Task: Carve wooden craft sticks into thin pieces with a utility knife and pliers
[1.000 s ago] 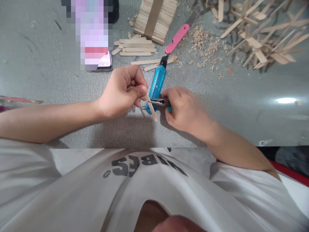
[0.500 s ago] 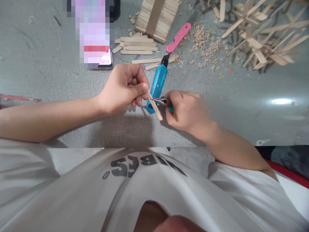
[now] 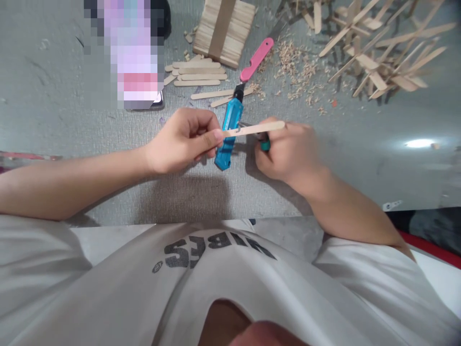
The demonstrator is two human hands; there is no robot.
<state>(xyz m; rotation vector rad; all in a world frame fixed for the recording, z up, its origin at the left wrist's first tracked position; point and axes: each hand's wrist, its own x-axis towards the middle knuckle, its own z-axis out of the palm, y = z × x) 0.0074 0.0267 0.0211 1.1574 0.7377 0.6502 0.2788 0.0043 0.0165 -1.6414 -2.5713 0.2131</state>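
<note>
Between thumb and fingers, my left hand (image 3: 190,139) pinches one end of a wooden popsicle stick (image 3: 262,129), which points to the right, nearly level. A small dark notch or mark shows on the stick near my thumb. My right hand (image 3: 291,146) is closed around pliers (image 3: 265,144) with a teal grip; their metal jaws lie partly behind the stick. Under the stick, on the table, lies a blue utility knife (image 3: 230,115) with a black top end.
Beyond the hands lie a pink-handled knife (image 3: 257,60), loose popsicle sticks (image 3: 201,77), a banded bundle of sticks (image 3: 237,31) and wood shavings (image 3: 291,60). Crossed stick assemblies (image 3: 370,62) stand at the upper right. A phone (image 3: 158,100), mostly blurred out, is at the upper left.
The stick has swung from slanting down toward me to pointing right. The pliers' jaws, at the stick before, have shifted up and right with my right hand. The view has moved slightly.
</note>
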